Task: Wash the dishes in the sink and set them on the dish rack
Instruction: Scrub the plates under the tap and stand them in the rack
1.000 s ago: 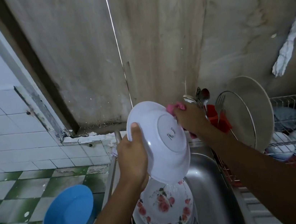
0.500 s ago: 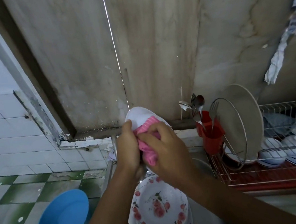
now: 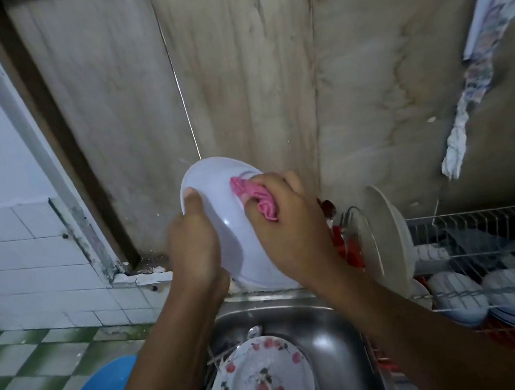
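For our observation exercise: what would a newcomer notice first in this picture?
The white plate held centre frame, the left hand gripping its rim while the right hand presses a pink cloth on it. Below, a flowered plate lies in the steel sink; at right, a wire dish rack holds dishes.

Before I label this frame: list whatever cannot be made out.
Head view only.
1. White plate: right side hidden by the right hand and pink cloth.
2. Red cutlery holder: mostly behind the right wrist.
3. What lies under the floral plate: covered by it, cut off by the bottom edge.
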The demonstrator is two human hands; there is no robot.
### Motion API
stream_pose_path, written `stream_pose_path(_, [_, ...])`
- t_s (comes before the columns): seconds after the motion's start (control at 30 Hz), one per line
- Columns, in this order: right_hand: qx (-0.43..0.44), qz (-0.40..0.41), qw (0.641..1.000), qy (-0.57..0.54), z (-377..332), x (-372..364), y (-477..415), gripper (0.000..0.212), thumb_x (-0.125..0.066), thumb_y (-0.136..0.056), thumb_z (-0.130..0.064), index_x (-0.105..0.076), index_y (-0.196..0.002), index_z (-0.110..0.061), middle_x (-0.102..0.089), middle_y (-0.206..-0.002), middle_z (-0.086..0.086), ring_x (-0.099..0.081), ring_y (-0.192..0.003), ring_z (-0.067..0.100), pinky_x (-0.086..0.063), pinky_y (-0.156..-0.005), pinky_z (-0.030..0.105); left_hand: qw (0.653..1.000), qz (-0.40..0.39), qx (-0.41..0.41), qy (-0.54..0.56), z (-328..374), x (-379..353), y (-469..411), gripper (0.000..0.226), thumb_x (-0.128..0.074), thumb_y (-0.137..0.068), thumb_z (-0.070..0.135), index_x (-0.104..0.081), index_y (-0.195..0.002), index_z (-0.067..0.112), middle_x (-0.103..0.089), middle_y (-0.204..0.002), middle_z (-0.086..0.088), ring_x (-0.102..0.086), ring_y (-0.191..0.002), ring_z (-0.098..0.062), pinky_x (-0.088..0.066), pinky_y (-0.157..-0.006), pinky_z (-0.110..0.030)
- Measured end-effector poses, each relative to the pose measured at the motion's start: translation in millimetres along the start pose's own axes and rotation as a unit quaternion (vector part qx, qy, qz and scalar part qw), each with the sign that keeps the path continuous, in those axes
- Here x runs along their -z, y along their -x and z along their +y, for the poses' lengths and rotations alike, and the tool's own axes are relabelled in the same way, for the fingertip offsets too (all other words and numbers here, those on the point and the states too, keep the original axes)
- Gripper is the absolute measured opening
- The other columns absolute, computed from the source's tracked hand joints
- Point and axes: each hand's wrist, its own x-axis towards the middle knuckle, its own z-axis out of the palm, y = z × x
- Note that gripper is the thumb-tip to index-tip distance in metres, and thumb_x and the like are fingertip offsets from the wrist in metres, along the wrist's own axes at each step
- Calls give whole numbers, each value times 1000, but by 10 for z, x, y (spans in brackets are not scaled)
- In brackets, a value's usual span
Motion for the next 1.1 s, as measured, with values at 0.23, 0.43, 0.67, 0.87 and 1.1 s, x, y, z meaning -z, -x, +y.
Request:
stream_pose_path(0.23, [-1,-9,999,-33,407,1044,-92,24,-63,-98,-39,-68,-115,-22,-58,-109,-6,-61,-89,2,-49,-72,10,995,-17,-30,94,266,-632,426,28,-47,-105,48,-59,-90,28,-68,-94,10,-67,-87,-11,-55,-74,-33])
stream_pose_path(0.43, [-170,90,954,-228,774,1921,-426,8,-56,-103,-34,-65,-101,-34,-71,-101,-2,-69,-95,16,-56,-83,33,993,-103,-54,34,153,-1546,853,30,-42,-107,48,-62,-92,31,-69,-99,12,-67,-96,-12,-55,-89,-38])
stream_pose_path(0.67, [-328,89,876,-342,1391,2105,-297,16,-60,-97,-33,-67,-109,-26,-74,-106,12,-74,-87,28,-61,-74,45,961,-221,-63,-152,-312,-2132,1174,46,-31,-104,58,-54,-125,24,-61,-114,6,-57,-116,-19,-44,-108,-45])
stream_pose_path(0.87, [-435,73,809,-387,1750,1935,72,25,-56,-100,-28,-62,-120,-14,-76,-99,14,-66,-87,36,-52,-89,55,921,-202,-135,-304,-683,-2198,1164,40,-26,-108,50,-53,-91,26,-59,-96,0,-57,-104,-27,-43,-91,-44])
stream_pose_path(1.1, [-488,81,780,-384,1950,1772,276,30,-56,-98,-27,-66,-119,-8,-72,-94,13,-62,-79,28,-48,-82,49,833,-160,-269,-456,-1148,-2105,1041,49,-24,-107,44,-62,-127,20,-41,-148,3,-27,-137,-16,-21,-116,-46])
